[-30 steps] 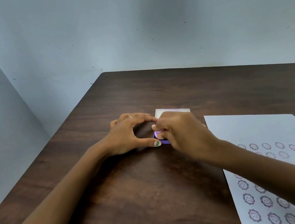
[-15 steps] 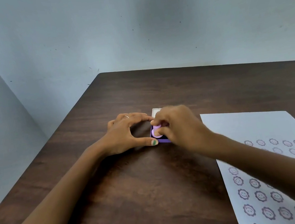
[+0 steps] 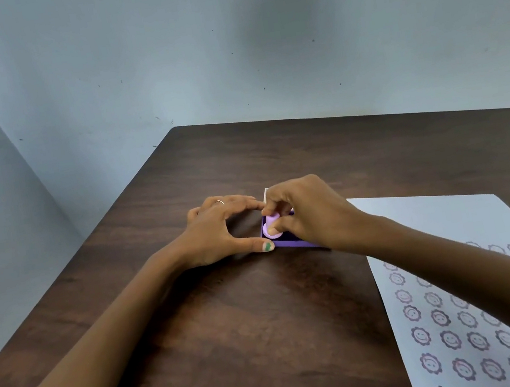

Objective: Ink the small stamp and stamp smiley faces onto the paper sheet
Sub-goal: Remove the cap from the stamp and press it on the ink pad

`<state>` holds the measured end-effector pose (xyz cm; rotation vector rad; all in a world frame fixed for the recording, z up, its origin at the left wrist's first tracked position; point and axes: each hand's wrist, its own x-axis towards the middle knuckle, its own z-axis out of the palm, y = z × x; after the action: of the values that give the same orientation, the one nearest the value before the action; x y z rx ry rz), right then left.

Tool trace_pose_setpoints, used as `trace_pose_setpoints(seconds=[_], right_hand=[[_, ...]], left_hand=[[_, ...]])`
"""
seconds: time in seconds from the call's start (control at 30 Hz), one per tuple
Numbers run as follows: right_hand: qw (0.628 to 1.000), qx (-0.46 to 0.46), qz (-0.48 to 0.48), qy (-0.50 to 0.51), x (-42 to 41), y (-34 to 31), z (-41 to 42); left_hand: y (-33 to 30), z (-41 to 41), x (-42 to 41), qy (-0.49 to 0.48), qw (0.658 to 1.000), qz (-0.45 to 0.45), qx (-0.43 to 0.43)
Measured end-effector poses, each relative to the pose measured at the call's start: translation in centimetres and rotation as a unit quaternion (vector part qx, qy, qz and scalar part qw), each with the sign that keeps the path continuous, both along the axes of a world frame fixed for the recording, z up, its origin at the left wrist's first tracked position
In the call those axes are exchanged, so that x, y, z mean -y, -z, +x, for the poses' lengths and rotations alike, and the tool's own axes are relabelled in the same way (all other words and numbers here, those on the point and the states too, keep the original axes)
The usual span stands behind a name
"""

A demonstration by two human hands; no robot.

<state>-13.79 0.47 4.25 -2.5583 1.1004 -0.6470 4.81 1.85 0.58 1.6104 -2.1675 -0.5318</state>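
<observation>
A small lilac stamp (image 3: 271,225) stands in a purple ink pad (image 3: 292,243) at the middle of the dark wooden table (image 3: 236,331). My right hand (image 3: 312,214) pinches the stamp from above and covers most of the pad. My left hand (image 3: 219,233) rests on the table, thumb and forefinger touching the pad's left side. The pad's white lid (image 3: 265,195) peeks out behind my right hand. A white paper sheet (image 3: 427,222) lies to the right, its near half filled with several rows of purple smiley prints; my right forearm crosses it.
Pale blue walls (image 3: 222,46) close in the table's far edge and left side. Bare dark wood spreads in front of the pad and behind it.
My right hand has shifted slightly, uncovering more of the stamp and the pad's front edge. The view has turned a little, so the paper sits further right. My left hand stays put.
</observation>
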Motion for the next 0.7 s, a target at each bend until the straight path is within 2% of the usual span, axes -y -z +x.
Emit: trace_pose_setpoints(seconds=[0.3,0.4,0.53,0.7], right_hand=[[0.999,-0.04,-0.012,0.01,-0.09,-0.08,0.58],[1.0,-0.027,0.009,0.006,-0.15,-0.31,0.49],[0.999,-0.023,-0.009,0.027,-0.34,-0.01,0.31],[0.998,-0.059,-0.022,0.025,-0.38,0.04,0.77]], left_hand=[[0.26,0.02,0.11,-0.01,1.0,-0.008,-0.003],[0.24,0.0,0.08,-0.012,1.0,-0.011,0.001],[0.11,-0.02,0.01,-0.007,1.0,-0.005,-0.003],[0.18,0.0,0.02,-0.009,1.0,-0.008,-0.008]])
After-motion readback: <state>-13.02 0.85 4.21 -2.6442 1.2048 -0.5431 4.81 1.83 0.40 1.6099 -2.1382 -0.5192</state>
